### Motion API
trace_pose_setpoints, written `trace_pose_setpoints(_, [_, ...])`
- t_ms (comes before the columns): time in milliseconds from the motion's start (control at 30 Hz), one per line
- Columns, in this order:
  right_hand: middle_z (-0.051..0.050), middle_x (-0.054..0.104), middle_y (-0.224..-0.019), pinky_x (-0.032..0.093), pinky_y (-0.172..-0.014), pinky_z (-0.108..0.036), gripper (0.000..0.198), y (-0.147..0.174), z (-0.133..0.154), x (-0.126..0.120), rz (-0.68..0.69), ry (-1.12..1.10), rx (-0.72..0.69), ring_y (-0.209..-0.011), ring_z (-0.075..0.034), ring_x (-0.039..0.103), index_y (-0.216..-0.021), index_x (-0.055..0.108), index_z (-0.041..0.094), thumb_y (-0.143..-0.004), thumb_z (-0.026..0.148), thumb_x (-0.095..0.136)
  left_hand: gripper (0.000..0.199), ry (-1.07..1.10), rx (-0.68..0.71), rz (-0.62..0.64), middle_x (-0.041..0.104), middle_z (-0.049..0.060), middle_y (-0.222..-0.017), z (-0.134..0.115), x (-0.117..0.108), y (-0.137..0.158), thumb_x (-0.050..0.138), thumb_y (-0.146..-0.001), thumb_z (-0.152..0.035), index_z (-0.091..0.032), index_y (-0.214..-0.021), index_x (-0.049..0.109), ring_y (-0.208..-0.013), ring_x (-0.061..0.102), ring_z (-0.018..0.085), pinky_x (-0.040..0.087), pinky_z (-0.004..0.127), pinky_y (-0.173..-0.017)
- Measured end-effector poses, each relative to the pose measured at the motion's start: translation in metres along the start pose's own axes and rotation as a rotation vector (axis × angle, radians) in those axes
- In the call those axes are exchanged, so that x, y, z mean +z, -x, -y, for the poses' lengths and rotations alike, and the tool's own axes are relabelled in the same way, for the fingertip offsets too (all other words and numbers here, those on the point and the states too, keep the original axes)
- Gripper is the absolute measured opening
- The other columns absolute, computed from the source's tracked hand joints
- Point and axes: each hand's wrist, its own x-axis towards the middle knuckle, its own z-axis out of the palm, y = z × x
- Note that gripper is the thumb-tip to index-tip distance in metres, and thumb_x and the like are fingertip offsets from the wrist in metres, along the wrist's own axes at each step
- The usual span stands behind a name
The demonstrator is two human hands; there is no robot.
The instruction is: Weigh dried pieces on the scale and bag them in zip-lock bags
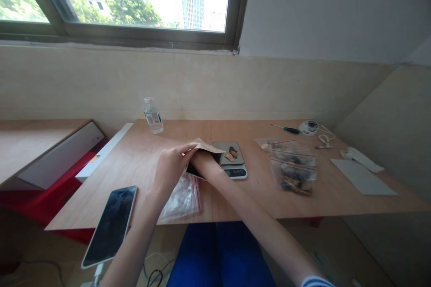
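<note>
"What does the head view give us?"

"The left hand (pixel 171 162) pinches the rim of a tan pouch (pixel 203 143) at the left edge of the scale (pixel 222 148). The right hand (pixel 203 164) is sunk inside; whether it grips anything, I can't tell."

"Which step, then?"

"Reaching into the pouch, I'd judge, with a few brownish pieces (pixel 233 154) lying on the scale."

"And next?"

"Probably it calls for keeping that mouth spread while the right hand comes out."
</note>
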Motion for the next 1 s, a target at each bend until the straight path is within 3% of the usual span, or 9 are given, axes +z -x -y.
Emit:
trace_pose_setpoints(200, [-0.016, 0.069, -0.099, 0.051, -0.076, -0.034, 0.024, 0.039, -0.005, -0.038, 0.035, -0.187, 0.114, -0.091, -0.026, 0.067, -0.108, 0.06, 0.012, -0.088, 0.013, 0.047, 0.022, 0.0, 0.026, 0.008, 0.074, 0.0, -0.088, 0.007, -0.003, -0.004, 0.055, -0.082, -0.035, -0.027, -0.092, 0.073, -0.072, 0.068, 0.018, 0.047, 0.024, -0.066])
trace_pose_setpoints(267, [-0.014, 0.069, -0.097, 0.051, -0.076, -0.034, 0.022, 0.053, -0.007, -0.048, -0.051, -0.243, 0.12, -0.09, -0.025, 0.067, -0.108, 0.059, 0.013, -0.087, 0.015, 0.051, 0.024, -0.01, 0.02, 0.012, 0.074, 0.0, -0.089, 0.009, -0.005, -0.007, 0.054, -0.083, -0.037, -0.026, -0.09, 0.074, -0.075, 0.068, 0.018, 0.047, 0.025, -0.068])
trace_pose_setpoints(367, [-0.007, 0.068, -0.102, 0.05, -0.082, -0.032, 0.022, 0.075, -0.018, -0.051, -0.293, -0.49, 0.063, -0.094, -0.02, 0.065, -0.107, 0.058, 0.019, -0.084, 0.021, 0.057, 0.027, -0.008, 0.017, 0.01, 0.074, 0.002, -0.089, 0.011, -0.009, -0.011, 0.052, -0.083, -0.039, -0.024, -0.089, 0.074, -0.077, 0.068, 0.019, 0.047, 0.025, -0.07])
trace_pose_setpoints(433, [-0.004, 0.068, -0.101, 0.05, -0.082, -0.03, 0.023, 0.087, -0.033, -0.042, -0.453, -0.698, 0.089, -0.091, -0.017, 0.064, -0.106, 0.059, 0.022, -0.083, 0.027, 0.059, 0.028, 0.0, 0.014, 0.002, 0.074, 0.002, -0.089, 0.012, -0.012, -0.014, 0.052, -0.083, -0.041, -0.024, -0.088, 0.074, -0.078, 0.067, 0.019, 0.047, 0.026, -0.07])
trace_pose_setpoints(567, [-0.007, 0.067, -0.093, 0.051, -0.074, -0.031, 0.028, 0.09, -0.076, -0.002, -0.675, -0.883, 0.342, -0.082, -0.017, 0.064, -0.105, 0.059, 0.018, -0.083, 0.036, 0.056, 0.026, -0.015, -0.008, -0.028, 0.074, 0.0, -0.087, 0.014, -0.014, -0.017, 0.053, -0.082, -0.041, -0.025, -0.086, 0.074, -0.076, 0.067, 0.018, 0.047, 0.025, -0.068])
trace_pose_setpoints(733, [-0.013, 0.062, -0.102, 0.042, -0.09, -0.044, 0.018, 0.06, -0.116, 0.043, -0.432, -0.484, 0.409, -0.102, -0.026, 0.055, -0.09, 0.067, 0.016, -0.077, 0.028, 0.063, 0.026, -0.027, -0.015, -0.034, 0.074, 0.0, -0.088, 0.016, -0.01, -0.016, 0.053, -0.082, -0.041, -0.026, -0.088, 0.073, -0.075, 0.067, 0.018, 0.047, 0.025, -0.067])
trace_pose_setpoints(833, [-0.016, 0.055, -0.118, 0.036, -0.096, -0.051, 0.023, 0.057, -0.11, 0.042, -0.394, -0.395, 0.43, -0.115, -0.03, 0.046, -0.097, 0.066, 0.017, -0.076, 0.024, 0.064, 0.027, -0.036, -0.016, -0.023, 0.074, 0.001, -0.09, 0.015, -0.007, -0.015, 0.052, -0.083, -0.04, -0.026, -0.089, 0.073, -0.077, 0.067, 0.018, 0.047, 0.025, -0.066])
trace_pose_setpoints(933, [-0.012, 0.058, -0.111, 0.041, -0.093, -0.042, 0.025, 0.071, -0.08, 0.02, -0.628, -0.519, 0.331, -0.109, -0.024, 0.052, -0.103, 0.064, 0.019, -0.085, 0.017, 0.047, 0.025, -0.029, -0.005, -0.017, 0.074, 0.0, -0.091, 0.016, -0.004, -0.015, 0.052, -0.084, -0.039, -0.026, -0.09, 0.073, -0.077, 0.067, 0.017, 0.047, 0.025, -0.067])
trace_pose_setpoints(1000, [-0.007, 0.061, -0.093, 0.045, -0.086, -0.035, 0.029, 0.083, -0.054, -0.001, -0.802, -0.639, 0.239, -0.095, -0.018, 0.057, -0.091, 0.066, 0.021, -0.087, 0.011, 0.038, 0.023, -0.026, -0.001, -0.014, 0.074, 0.0, -0.092, 0.016, -0.002, -0.015, 0.054, -0.083, -0.037, -0.026, -0.091, 0.073, -0.076, 0.067, 0.017, 0.047, 0.024, -0.067])
